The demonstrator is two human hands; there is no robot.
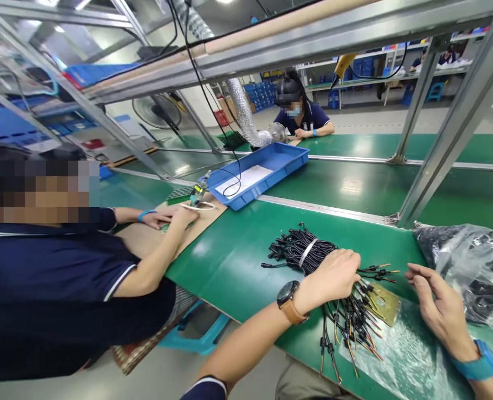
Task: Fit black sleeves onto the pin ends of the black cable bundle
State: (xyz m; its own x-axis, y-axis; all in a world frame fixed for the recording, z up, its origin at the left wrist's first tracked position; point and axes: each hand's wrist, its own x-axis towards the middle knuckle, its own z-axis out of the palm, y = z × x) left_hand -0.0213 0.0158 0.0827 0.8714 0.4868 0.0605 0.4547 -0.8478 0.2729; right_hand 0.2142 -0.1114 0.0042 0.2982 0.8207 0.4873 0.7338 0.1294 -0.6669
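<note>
A bundle of black cables [304,247] lies on the green tabletop, held together by a white tie [308,253]. Connectors show at its far left end, while coloured wire ends [354,328] fan out at the near right. My left hand [337,272], wearing a watch on the wrist, is closed over the bundle's right part; the exact grip of its fingertips is hidden. To the right, my right hand [442,308] has its fingers apart and curved, holding nothing. It hovers beside several loose wire ends and above a clear plastic sheet [417,344].
A yellowish square piece [384,304] lies under the wire ends. At right sits a clear plastic bag [471,266] with dark contents. A blue tray [258,178] stands farther back, beside a metal frame post [450,111]. Co-workers sit at left [63,278] and opposite [302,116].
</note>
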